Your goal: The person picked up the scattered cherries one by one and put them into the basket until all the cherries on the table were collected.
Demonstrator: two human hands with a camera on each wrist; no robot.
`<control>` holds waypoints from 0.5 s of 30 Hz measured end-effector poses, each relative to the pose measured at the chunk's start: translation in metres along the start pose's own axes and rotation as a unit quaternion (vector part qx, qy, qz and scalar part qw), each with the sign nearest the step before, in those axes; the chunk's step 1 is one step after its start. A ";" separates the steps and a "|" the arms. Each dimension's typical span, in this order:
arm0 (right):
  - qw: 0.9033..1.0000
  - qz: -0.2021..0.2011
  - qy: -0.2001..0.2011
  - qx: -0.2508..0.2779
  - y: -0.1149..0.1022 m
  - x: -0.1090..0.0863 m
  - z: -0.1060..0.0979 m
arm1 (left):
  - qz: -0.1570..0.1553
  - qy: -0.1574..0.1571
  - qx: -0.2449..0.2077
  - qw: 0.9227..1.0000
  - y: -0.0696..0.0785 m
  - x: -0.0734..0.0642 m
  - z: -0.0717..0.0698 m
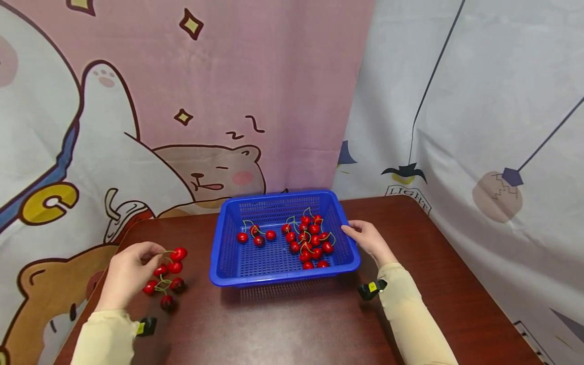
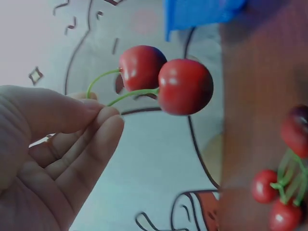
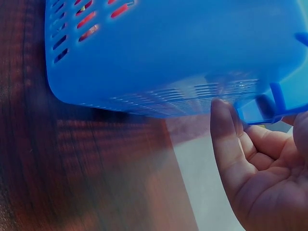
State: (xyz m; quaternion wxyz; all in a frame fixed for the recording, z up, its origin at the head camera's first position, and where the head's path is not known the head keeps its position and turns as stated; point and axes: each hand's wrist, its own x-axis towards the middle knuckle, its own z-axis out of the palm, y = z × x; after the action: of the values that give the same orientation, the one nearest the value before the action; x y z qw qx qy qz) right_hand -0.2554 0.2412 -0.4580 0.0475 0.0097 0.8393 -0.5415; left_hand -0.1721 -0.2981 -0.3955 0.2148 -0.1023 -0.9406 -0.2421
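Between thumb and fingertips, my left hand [image 1: 132, 274] pinches the green stems of a pair of red cherries [image 2: 185, 86], which hang in the air at the left of the table. Several more cherries [image 1: 167, 302] with joined stems lie on the table just below that hand. My right hand [image 1: 368, 241] grips the right rim of a blue plastic basket [image 1: 274, 280], its fingers under the lip and against the slotted outer wall in the right wrist view. Inside the basket are a large cluster of cherries [image 1: 315, 240] on the right and a few cherries [image 1: 259, 241] on the left.
The dark reddish-brown wooden table [image 1: 292, 324] carries the basket near its back edge. Behind it hangs a printed cloth [image 1: 292, 101] with cartoon bears, pink on the left and pale grey on the right. A small black device [image 1: 372, 289] is strapped at the right wrist.
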 end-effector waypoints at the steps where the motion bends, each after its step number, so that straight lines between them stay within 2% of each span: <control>1: 1.000 -0.002 0.000 0.000 0.000 0.000 0.000 | 0.006 0.011 -0.001 1.000 0.003 0.002 -0.001; 7: 1.000 -0.003 0.001 -0.002 0.001 0.001 0.001 | 0.032 0.054 -0.025 0.998 0.023 0.010 -0.004; 15: 1.000 -0.009 0.003 -0.016 0.000 0.000 0.000 | 0.057 0.069 -0.042 0.995 0.043 0.022 -0.001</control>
State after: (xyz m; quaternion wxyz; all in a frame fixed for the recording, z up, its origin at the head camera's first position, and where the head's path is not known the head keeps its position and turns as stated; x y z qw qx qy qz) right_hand -0.2550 0.2407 -0.4580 0.0403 0.0029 0.8479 -0.5286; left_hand -0.1787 -0.2595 -0.3671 0.2885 -0.1480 -0.9050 -0.2755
